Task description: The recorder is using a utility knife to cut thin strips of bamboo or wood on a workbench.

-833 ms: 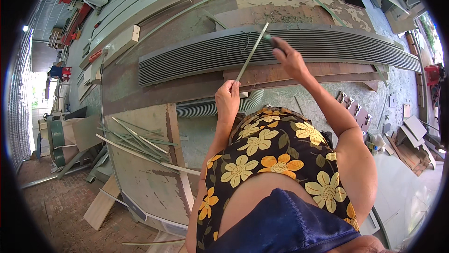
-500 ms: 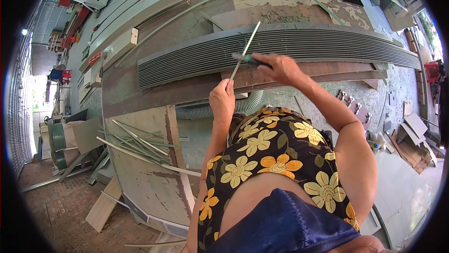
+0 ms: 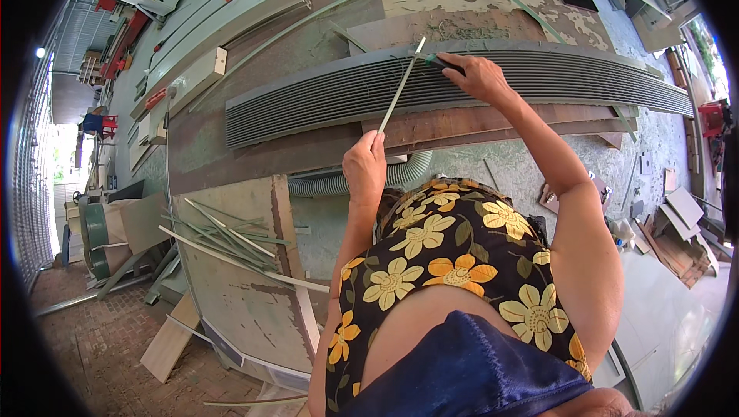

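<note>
Left grip: closed, fingers and thumb pinching the near end of a pale strip.
Right grip: wrapped around the dark handle of a hand tool, forefinger stretched along it.
Pale strip: slants away and rightward from the left grip, far end free, left of the right grip.
Hand tool: points left out of the right grip, its head at the strip's upper part; whether they touch, cannot tell.
Grooved grey panel: under the right grip, beyond the left grip, above the bench.
Shavings: beyond the right grip.
Green strips: heaped left of the left grip, nearer the body.
</note>
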The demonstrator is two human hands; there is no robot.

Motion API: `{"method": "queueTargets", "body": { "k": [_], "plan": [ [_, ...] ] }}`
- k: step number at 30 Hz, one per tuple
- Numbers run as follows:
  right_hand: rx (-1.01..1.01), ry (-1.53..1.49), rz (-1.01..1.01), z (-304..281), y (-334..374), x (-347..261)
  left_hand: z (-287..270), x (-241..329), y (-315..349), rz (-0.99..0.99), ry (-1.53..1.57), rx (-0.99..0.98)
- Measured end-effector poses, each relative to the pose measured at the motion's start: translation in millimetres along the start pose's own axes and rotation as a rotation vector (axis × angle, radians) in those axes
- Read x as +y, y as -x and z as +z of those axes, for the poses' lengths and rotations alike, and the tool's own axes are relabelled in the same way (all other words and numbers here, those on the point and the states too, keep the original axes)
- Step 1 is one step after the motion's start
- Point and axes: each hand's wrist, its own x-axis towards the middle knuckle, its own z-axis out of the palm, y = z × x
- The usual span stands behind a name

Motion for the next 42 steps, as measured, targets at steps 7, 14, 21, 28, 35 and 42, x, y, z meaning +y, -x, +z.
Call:
{"method": "queueTargets", "body": {
  "k": [7, 14, 21, 28, 35, 42],
  "plan": [
    [0.048, 0.031, -0.076, 9, -4, 0, -3, 1, -2, -0.01, -0.007, -0.016],
    [0.001, 0.081, -0.152, 11, -7, -11, -2, -3, -5, -0.031, -0.01, -0.034],
    [0.072, 0.11, 0.114, -11, -40, 32, -4, 1, -5, 0.001, -0.034, -0.033],
    [0.044, 0.023, 0.035, -3, -25, 10, -6, -8, -2, 0.021, -0.02, -0.027],
    [-0.056, 0.011, -0.043, 4, -16, -3, -12, -7, -3, -0.025, -0.019, -0.044],
    [-0.027, 0.031, -0.046, 6, -16, -15, -10, -6, -2, -0.036, -0.018, -0.027]
  ]
}}
